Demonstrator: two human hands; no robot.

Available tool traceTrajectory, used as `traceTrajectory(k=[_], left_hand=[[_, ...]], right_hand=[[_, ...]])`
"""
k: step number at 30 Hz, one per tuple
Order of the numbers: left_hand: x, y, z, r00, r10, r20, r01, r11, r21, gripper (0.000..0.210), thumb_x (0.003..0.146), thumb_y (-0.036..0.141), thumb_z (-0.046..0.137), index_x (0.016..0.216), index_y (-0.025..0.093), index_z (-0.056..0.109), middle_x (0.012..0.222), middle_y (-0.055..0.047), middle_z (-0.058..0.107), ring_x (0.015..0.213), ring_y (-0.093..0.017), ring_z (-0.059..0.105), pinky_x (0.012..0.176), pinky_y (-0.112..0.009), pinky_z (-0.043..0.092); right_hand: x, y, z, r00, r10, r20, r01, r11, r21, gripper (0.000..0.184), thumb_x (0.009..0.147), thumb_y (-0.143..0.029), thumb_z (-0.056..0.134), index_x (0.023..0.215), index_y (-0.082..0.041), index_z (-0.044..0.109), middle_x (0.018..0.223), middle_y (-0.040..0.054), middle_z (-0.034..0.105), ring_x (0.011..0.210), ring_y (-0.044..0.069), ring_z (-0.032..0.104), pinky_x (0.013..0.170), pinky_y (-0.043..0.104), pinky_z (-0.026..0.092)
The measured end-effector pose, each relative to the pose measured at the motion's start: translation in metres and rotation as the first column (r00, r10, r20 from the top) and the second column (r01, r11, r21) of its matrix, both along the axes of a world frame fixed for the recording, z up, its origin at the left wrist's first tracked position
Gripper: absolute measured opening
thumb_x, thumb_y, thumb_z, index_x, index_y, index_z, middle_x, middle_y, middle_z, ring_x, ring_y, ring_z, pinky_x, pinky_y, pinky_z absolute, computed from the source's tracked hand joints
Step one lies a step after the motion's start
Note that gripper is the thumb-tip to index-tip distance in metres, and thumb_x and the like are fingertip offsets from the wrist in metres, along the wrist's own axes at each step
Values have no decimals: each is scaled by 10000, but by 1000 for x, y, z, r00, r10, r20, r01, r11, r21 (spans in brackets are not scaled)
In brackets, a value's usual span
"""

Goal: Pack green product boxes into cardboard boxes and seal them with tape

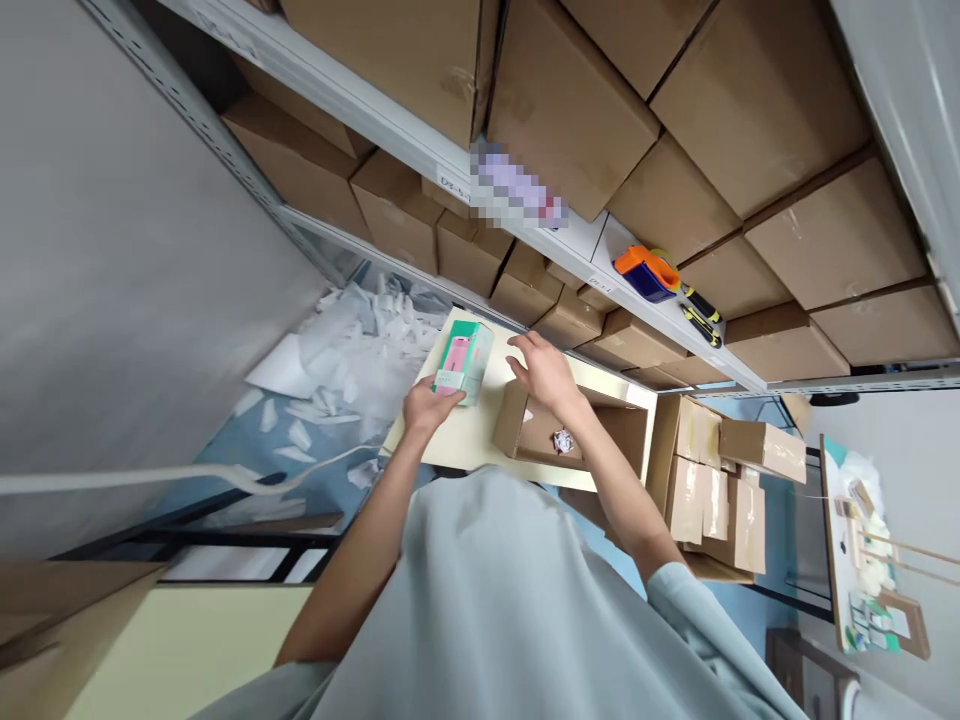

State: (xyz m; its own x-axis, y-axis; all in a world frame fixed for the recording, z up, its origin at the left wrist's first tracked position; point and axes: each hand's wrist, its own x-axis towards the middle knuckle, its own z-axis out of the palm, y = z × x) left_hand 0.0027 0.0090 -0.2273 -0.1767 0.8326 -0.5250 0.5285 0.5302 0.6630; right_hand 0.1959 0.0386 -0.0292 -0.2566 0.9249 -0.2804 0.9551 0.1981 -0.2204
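A small green-and-white product box (474, 350) with a pink picture on its front stands on the pale yellow table (491, 425). Wrapped around its near lower end are the fingers of my left hand (429, 405). My right hand (545, 370) hovers above the left part of an open cardboard box (511, 418), fingers apart and bent, holding nothing. Inside that box lies a crumpled ball of printed paper (562, 441) beside a small pale scrap.
Shelves of cardboard boxes (566, 110) rise beyond the table. An orange tape dispenser (646, 272) and yellow-black cutters (702, 326) lie on a shelf edge. White foam scraps (330, 370) cover the floor at left. At right, a carton (667, 460) holds several smaller boxes.
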Motion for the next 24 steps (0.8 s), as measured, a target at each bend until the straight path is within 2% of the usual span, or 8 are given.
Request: traceTrajectory(k=[4, 8, 12, 15, 17, 19, 21, 24], left_hand=[[-20, -7, 45, 990, 86, 115, -103, 982, 160, 668, 737, 358, 846, 1357, 150, 709, 1304, -128, 827, 1180, -286, 802, 1075, -404, 641], [-22, -13, 114, 973, 83, 214, -162, 908, 387, 764, 690, 399, 911, 1407, 217, 717, 1387, -96, 799, 1353, -319, 741, 1132, -435, 646], [2, -22, 186, 954, -94, 283, -46, 892, 450, 816, 693, 422, 915, 1458, 233, 704, 1444, -106, 768, 1321, -333, 758, 1068, -453, 692], [28, -29, 224, 937, -277, 212, 151, 870, 469, 781, 716, 445, 888, 1458, 284, 705, 1452, -51, 758, 1211, -300, 792, 1090, -469, 690], [45, -33, 240, 909, -401, 111, 301, 818, 490, 729, 744, 448, 852, 1446, 310, 710, 1468, -23, 743, 1240, -295, 772, 1108, -460, 682], [61, -35, 246, 855, -519, 7, 451, 750, 483, 683, 773, 445, 809, 1437, 314, 713, 1477, -16, 735, 1284, -294, 745, 1121, -435, 668], [76, -37, 244, 780, -621, -77, 583, 676, 451, 653, 797, 420, 766, 1437, 302, 712, 1484, -30, 735, 1302, -298, 731, 1127, -408, 649], [96, -40, 225, 663, -730, -166, 724, 570, 388, 653, 813, 341, 707, 1464, 287, 696, 1492, -52, 736, 1297, -307, 729, 1118, -393, 620]], right_hand=[[30, -8, 18, 995, 12, -104, 0, 994, 106, 320, 1152, -214, 574, 1451, -167, 680, 1432, 158, 714, 1267, 293, 732, 1082, 401, 590], [64, -17, 42, 966, 46, -256, 29, 960, 280, 325, 1156, -251, 557, 1448, -187, 685, 1405, 155, 732, 1311, 307, 713, 1125, 438, 589], [102, -41, 82, 920, 97, -380, 93, 888, 451, 387, 1174, -338, 537, 1534, -233, 633, 1464, 155, 699, 1386, 316, 673, 1199, 495, 568], [136, -69, 111, 909, 85, -407, 132, 870, 475, 505, 1152, -359, 597, 1649, -300, 532, 1569, 135, 637, 1470, 330, 622, 1249, 545, 547], [161, -89, 122, 915, 49, -400, 137, 895, 424, 617, 1120, -324, 646, 1709, -347, 463, 1636, 113, 588, 1507, 337, 601, 1244, 559, 561], [187, -109, 121, 924, 0, -383, 133, 938, 321, 726, 1080, -278, 690, 1745, -375, 416, 1675, 98, 553, 1494, 338, 622, 1196, 538, 604], [210, -127, 110, 930, -55, -365, 135, 971, 198, 827, 1036, -245, 730, 1770, -382, 374, 1679, 99, 549, 1441, 335, 665, 1142, 512, 635], [231, -151, 78, 935, -142, -326, 163, 986, 37, 928, 992, -206, 752, 1793, -351, 308, 1650, 124, 572, 1370, 333, 702, 1096, 499, 645]])
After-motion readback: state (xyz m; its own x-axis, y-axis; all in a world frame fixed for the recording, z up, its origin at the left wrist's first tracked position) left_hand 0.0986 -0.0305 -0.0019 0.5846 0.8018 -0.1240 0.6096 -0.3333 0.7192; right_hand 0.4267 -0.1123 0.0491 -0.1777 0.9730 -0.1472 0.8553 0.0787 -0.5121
